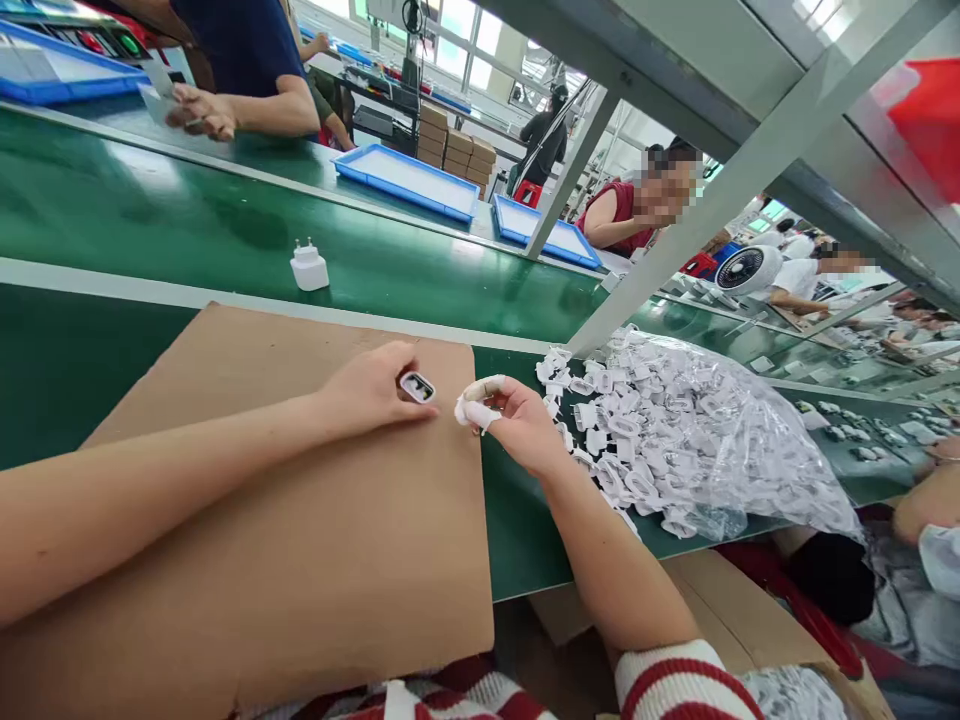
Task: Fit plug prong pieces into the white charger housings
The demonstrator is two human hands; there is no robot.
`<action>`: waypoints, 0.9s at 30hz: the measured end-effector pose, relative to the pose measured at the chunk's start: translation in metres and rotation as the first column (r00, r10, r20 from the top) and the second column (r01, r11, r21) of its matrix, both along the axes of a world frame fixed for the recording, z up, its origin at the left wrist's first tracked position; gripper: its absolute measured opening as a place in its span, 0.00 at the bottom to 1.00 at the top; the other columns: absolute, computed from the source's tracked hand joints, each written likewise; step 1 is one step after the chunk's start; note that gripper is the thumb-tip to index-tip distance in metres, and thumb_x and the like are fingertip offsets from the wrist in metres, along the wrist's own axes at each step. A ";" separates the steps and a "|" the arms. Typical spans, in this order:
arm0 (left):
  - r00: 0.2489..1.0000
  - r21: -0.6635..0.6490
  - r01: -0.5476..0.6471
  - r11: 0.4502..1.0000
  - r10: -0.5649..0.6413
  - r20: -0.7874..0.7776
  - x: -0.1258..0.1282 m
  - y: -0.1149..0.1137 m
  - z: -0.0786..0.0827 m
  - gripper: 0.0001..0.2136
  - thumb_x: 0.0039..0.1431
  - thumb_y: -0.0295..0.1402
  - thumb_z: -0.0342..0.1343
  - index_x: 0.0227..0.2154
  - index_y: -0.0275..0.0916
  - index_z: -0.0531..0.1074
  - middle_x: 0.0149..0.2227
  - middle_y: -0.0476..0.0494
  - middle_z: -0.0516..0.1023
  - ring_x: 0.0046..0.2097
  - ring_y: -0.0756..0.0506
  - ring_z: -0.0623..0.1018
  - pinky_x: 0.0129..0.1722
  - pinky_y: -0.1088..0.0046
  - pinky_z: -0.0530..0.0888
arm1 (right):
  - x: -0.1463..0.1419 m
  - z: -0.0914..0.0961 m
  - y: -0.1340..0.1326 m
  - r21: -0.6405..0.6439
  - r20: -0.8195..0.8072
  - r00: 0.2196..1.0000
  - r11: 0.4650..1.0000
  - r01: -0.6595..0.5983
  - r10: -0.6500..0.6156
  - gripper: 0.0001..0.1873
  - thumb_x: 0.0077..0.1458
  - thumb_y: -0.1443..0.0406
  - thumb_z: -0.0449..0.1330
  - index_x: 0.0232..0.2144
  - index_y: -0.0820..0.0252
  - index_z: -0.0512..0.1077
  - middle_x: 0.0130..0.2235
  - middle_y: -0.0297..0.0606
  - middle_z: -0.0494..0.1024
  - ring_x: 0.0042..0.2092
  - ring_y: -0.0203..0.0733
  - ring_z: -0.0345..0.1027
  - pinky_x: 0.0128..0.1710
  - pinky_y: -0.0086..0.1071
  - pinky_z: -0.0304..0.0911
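white charger shell point(418, 386) pinched in left hand point(371, 388) over cardboard sheet point(315, 520)

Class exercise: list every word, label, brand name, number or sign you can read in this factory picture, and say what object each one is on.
No text can be read anywhere in this picture.
White charger plug on the green conveyor belt: no legible marking.
Small part in the left hand: no lettering shows.
Cardboard boxes in the background: any print is too small and blurred.
Control panel at top left: buttons only, labels blurred.

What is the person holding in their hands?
The left hand pinches a small white charger shell by its sides with the fingers. The right hand seems to hold nothing.
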State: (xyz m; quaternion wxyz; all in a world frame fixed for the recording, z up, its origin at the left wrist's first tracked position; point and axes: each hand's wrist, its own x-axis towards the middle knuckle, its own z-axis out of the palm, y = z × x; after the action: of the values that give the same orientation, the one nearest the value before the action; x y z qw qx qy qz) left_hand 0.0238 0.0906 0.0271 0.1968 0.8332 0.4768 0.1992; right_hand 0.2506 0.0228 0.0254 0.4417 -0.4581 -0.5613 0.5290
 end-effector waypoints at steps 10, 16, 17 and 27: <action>0.955 -0.027 0.220 0.975 -0.209 0.212 -0.012 -0.004 -0.025 0.17 0.55 0.52 0.62 0.34 0.41 0.77 0.39 0.49 0.79 0.43 0.45 0.75 0.44 0.69 0.63 | 0.001 -0.008 -0.008 0.214 0.692 0.721 0.965 -0.153 -0.039 0.09 0.58 0.62 0.62 0.41 0.56 0.75 0.39 0.38 0.77 0.38 0.40 0.70 0.39 0.37 0.68; 0.955 -0.059 0.223 0.973 -0.205 0.216 -0.004 -0.011 -0.033 0.19 0.52 0.53 0.65 0.33 0.41 0.79 0.39 0.49 0.80 0.45 0.43 0.75 0.49 0.65 0.58 | -0.009 -0.010 0.002 0.479 0.368 0.809 0.839 0.258 -0.459 0.12 0.58 0.59 0.64 0.43 0.56 0.77 0.41 0.38 0.80 0.40 0.40 0.73 0.44 0.37 0.70; 0.953 -0.061 0.230 0.971 -0.212 0.216 -0.002 -0.012 -0.034 0.19 0.52 0.53 0.65 0.33 0.41 0.79 0.40 0.49 0.80 0.45 0.42 0.75 0.49 0.65 0.57 | -0.012 -0.010 0.002 0.493 0.325 0.818 0.823 0.281 -0.474 0.12 0.58 0.59 0.64 0.44 0.57 0.76 0.41 0.38 0.81 0.40 0.40 0.74 0.44 0.37 0.70; 0.942 -0.022 0.249 0.968 -0.237 0.237 0.002 -0.014 -0.039 0.18 0.53 0.52 0.64 0.29 0.41 0.78 0.36 0.49 0.78 0.42 0.43 0.75 0.47 0.64 0.57 | -0.029 -0.007 -0.007 0.617 0.615 0.711 0.770 -0.163 -0.342 0.13 0.58 0.71 0.58 0.44 0.57 0.77 0.38 0.39 0.79 0.41 0.44 0.70 0.41 0.36 0.68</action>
State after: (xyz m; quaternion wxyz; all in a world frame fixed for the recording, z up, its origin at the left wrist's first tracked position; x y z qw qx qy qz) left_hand 0.0253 0.0769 -0.0116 0.2959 0.8512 0.3489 0.2571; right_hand 0.2219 0.0161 0.0180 0.3503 -0.4752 -0.8039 0.0721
